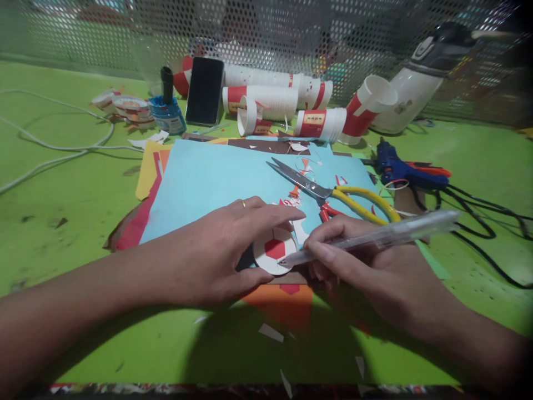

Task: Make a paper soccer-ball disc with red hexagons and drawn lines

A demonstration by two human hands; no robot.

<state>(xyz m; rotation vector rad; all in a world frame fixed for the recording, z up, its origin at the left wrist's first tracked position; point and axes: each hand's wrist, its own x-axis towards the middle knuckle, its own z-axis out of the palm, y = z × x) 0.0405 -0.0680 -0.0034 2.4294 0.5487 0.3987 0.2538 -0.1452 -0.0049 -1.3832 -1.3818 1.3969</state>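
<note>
A small white disc with a red hexagon in its middle and thin lines drawn outward lies on the stacked paper. My left hand steadies it, thumb at the lower edge and fingers bent around the far side. My right hand grips a clear pen, whose tip touches the disc just below the hexagon. Beyond the hands, scissors with yellow and red handles rest on light blue paper, blades part open. Red and white paper scraps lie beside them.
Behind the paper stand a dark phone, a blue glue bottle and stacked paper cups. A blue glue gun with black cords lies right, near a white flask. A white cable crosses the green table.
</note>
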